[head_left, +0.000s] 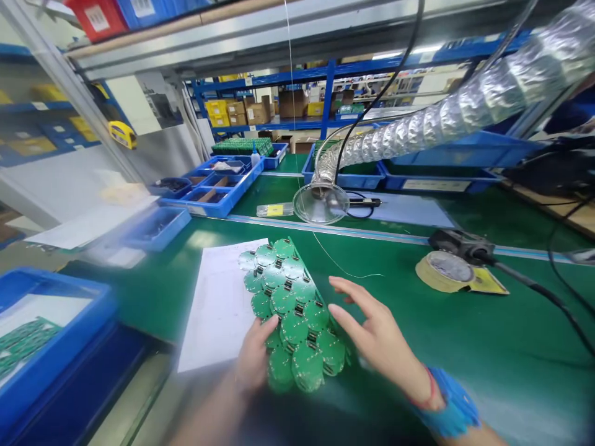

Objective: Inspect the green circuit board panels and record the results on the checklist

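A panel of round green circuit boards with small dark components lies tilted in front of me, partly over a white paper sheet. My left hand grips its lower left edge, thumb on top and the other fingers hidden beneath. Just off the panel's right side is my right hand, fingers apart, holding nothing. A blue band circles my right wrist. The panel's lower edge and my left forearm look blurred.
A fume funnel on a silver duct hangs beyond the panel. A tape roll sits at right beside a dark cabled tool. A blue bin holding green boards stands at left; a divided blue tray is farther back.
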Demonstrator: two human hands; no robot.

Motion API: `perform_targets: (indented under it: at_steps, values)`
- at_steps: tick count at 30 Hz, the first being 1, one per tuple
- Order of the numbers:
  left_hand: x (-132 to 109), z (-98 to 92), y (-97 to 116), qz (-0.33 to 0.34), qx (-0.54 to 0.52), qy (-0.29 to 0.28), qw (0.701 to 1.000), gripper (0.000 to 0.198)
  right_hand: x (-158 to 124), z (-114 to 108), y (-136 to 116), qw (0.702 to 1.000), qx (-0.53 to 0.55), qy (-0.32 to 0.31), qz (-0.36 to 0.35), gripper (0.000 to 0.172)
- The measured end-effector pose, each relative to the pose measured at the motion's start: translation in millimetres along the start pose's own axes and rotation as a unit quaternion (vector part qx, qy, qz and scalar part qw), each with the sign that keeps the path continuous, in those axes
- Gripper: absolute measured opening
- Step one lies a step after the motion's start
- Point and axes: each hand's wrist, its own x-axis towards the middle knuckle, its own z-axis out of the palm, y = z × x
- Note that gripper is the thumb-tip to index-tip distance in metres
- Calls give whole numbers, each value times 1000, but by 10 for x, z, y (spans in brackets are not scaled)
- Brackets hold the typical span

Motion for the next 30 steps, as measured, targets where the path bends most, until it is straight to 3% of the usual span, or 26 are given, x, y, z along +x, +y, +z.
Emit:
perform_targets:
  at_steps: [3,5,7,14,22,30]
  values:
    - [-59,-54,-7,-9,4,-28,1000,50,54,58,159,964,219,-92,123,41]
    - [-88,-78,-18,-9,14,-44,999,50,25,153,221,925,322,-142,141,42]
    - [-110,-92,-26,-17,23,-53,998,49,-28,232,246,909,365,-149,134,41]
    - [-150,-133,-61,-14,38,-27,999,43,-108,239,257,903,375,-172,119,41]
    - [-118,-168,-53,-22,48,-41,998,47,-117,229,253,887,399,-188,133,41]
    - [-120,-196,-45,-33,51,-52,997,50,-133,234,262,899,375,-181,136,42]
